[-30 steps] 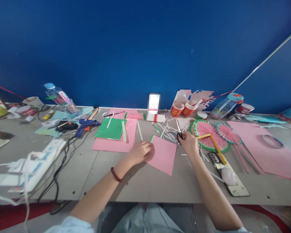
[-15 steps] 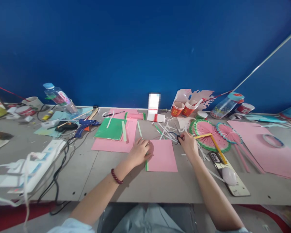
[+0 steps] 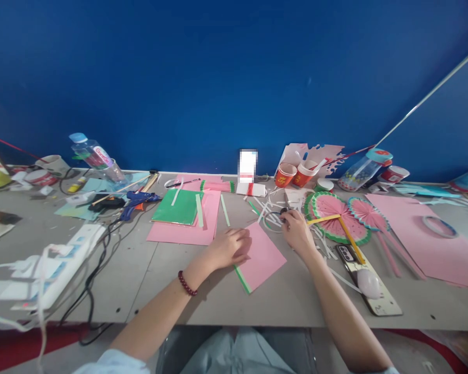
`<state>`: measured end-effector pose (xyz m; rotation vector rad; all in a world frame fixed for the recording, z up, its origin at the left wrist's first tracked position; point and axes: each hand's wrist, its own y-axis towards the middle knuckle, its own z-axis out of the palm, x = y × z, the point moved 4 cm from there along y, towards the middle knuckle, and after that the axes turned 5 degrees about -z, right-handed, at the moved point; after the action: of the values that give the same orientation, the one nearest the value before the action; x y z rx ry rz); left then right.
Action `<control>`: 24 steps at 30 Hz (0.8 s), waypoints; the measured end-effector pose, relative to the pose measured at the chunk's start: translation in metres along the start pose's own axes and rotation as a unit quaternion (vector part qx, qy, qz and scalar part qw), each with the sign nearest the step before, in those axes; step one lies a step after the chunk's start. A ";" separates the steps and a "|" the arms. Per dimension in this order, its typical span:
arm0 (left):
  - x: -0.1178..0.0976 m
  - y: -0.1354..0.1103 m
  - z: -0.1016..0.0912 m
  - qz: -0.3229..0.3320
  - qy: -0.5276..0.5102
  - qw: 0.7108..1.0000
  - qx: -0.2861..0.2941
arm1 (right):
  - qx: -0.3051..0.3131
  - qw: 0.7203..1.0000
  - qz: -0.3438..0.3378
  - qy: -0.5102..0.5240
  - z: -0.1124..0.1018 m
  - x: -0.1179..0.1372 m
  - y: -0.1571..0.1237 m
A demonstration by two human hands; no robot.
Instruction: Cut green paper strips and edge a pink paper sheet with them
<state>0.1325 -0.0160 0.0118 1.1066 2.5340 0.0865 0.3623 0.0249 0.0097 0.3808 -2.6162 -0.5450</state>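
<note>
A square sheet of pink paper [image 3: 263, 257] with a green strip [image 3: 243, 280] along one edge lies turned cornerwise on the table. My left hand [image 3: 231, 246] rests on its left corner, fingers stretched out over the surface. To the paper's upper right, my right hand [image 3: 298, 231] is closed around the dark handle of a pair of scissors [image 3: 283, 212]; the hand covers much of them. Loose white paper strips [image 3: 265, 208] are scattered around the scissors. Beside that hand are a pink and green folded paper fan [image 3: 335, 213] and a yellow folding ruler [image 3: 349, 236].
Green paper [image 3: 175, 208] in a stack sits on pink sheets at left. Farther left are a blue glue gun [image 3: 134, 204], a power strip [image 3: 72, 259] and a tilted bottle [image 3: 97, 157]. Red paper cups [image 3: 284, 175] stand at the back. A phone [image 3: 382, 296] lies front right.
The pink square has turned, its green-edged side swinging toward the front. My left hand has shifted slightly right and down with it. My right hand has moved a little left with the scissors.
</note>
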 end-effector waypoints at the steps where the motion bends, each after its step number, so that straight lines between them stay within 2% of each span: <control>1: 0.000 0.000 0.000 -0.006 0.013 1.000 0.001 | 0.019 1.000 -0.022 0.005 0.001 0.004 0.000; 5: 0.000 0.000 -0.002 -0.023 0.060 0.998 0.005 | 0.075 0.995 -0.061 0.017 0.004 0.015 -0.002; 9: 0.002 0.000 -0.002 -0.027 0.068 0.997 0.016 | 0.076 0.994 -0.070 0.024 0.006 0.015 -0.003; 14: 0.004 0.000 -0.002 -0.027 0.040 0.999 0.013 | 0.012 0.995 -0.055 0.077 0.001 0.016 0.001; 17: 0.004 -0.001 -0.004 -0.051 0.028 0.998 0.016 | -0.044 0.991 0.010 0.125 -0.008 0.017 0.003; 20: 0.003 -0.003 -0.006 -0.078 0.011 0.997 0.000 | -0.072 0.971 0.089 0.208 -0.013 0.018 0.001; 22: 0.002 -0.004 -0.009 -0.099 -0.020 0.995 -0.025 | -0.080 0.957 0.100 0.260 -0.013 0.021 -0.001; 24: 0.003 -0.004 -0.011 -0.126 -0.059 0.989 -0.052 | -0.082 0.949 0.077 0.294 -0.012 0.026 -0.004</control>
<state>0.1242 -0.0158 0.0207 0.7238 2.5078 0.0819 0.3458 0.0087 0.0272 0.2350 -1.9902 -0.4971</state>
